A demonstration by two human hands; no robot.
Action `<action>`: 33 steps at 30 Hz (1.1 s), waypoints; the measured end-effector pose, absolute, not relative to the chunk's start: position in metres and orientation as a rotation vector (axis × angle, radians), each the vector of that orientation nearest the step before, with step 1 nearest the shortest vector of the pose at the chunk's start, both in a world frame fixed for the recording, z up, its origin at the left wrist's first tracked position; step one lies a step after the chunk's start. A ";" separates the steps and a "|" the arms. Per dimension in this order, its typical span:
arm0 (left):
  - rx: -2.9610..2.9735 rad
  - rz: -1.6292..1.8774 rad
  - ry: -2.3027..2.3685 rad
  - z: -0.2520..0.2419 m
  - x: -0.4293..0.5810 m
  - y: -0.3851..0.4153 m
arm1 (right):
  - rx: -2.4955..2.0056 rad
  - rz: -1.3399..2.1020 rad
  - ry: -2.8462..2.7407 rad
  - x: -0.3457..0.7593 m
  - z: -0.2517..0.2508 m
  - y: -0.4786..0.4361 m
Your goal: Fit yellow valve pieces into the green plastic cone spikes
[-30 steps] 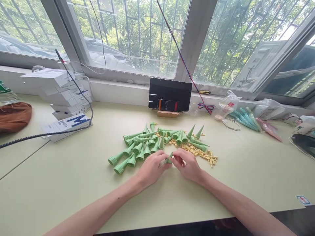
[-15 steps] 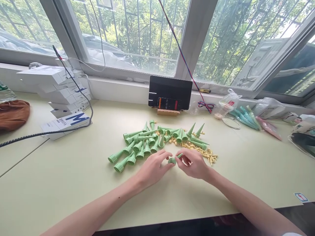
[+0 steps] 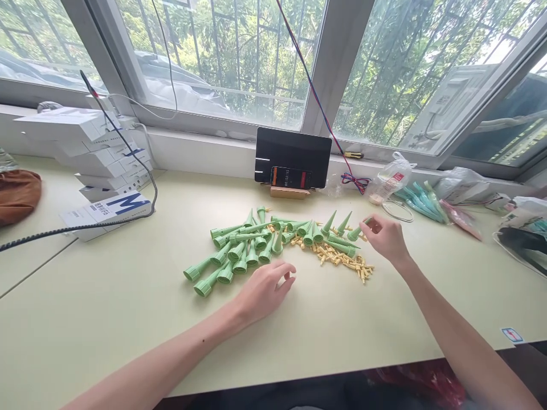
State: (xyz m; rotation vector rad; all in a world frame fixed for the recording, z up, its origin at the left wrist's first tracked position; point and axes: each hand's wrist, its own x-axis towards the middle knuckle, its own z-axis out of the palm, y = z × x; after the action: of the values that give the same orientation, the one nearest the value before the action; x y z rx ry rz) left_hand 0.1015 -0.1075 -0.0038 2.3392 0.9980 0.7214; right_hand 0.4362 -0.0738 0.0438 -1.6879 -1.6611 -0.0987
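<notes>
My right hand (image 3: 384,236) is at the right end of the pile, with thumb and forefinger closed on a green plastic watering spike (image 3: 354,234). Two more spikes stand upright just left of it, points up. My left hand (image 3: 270,285) rests on the table in front of the pile; its fingers are curved, with a gap between thumb and forefinger and nothing in it. Many green spikes (image 3: 206,285) lie beyond it, most with their wide threaded ends facing me. Small yellow plastic pegs (image 3: 342,257) are scattered between the spikes and my right forearm.
A phone (image 3: 291,177) showing a timer leans on a black tablet (image 3: 294,151) at the back. Stacked white boxes (image 3: 106,165) stand left, with a black cable (image 3: 85,228) across them. Plastic bags (image 3: 391,177) and blue-green packets (image 3: 421,202) lie along the window at right.
My hands have parted. My right hand has carried the green spike away to the right and back, beside the standing ones. My left hand has stayed nearly in place, now without the spike.
</notes>
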 end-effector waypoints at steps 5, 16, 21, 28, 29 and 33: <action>2.363 0.694 0.996 0.000 0.101 -0.109 | -1.766 -0.043 -1.637 0.447 0.026 -0.063; 2.388 0.691 0.977 0.000 0.101 -0.110 | -1.787 0.034 -1.623 0.442 0.017 -0.057; 2.399 0.694 0.973 -0.001 0.101 -0.109 | -1.653 -0.338 -1.424 0.429 0.025 -0.068; 2.377 0.706 0.984 -0.002 0.102 -0.108 | -1.335 -0.436 -1.753 0.383 0.029 -0.070; 2.370 0.710 0.987 -0.001 0.102 -0.108 | -1.285 -0.417 -1.826 0.377 0.027 -0.067; 2.349 0.702 1.043 -0.001 0.101 -0.108 | -1.262 -0.421 -1.988 0.359 0.012 -0.056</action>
State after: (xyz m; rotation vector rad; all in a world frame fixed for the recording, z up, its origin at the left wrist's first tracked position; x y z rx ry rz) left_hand 0.1012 -0.1082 -0.0011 2.3493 1.0430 0.7016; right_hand 0.3594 -0.0561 0.0123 -1.2624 -1.9883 -0.4212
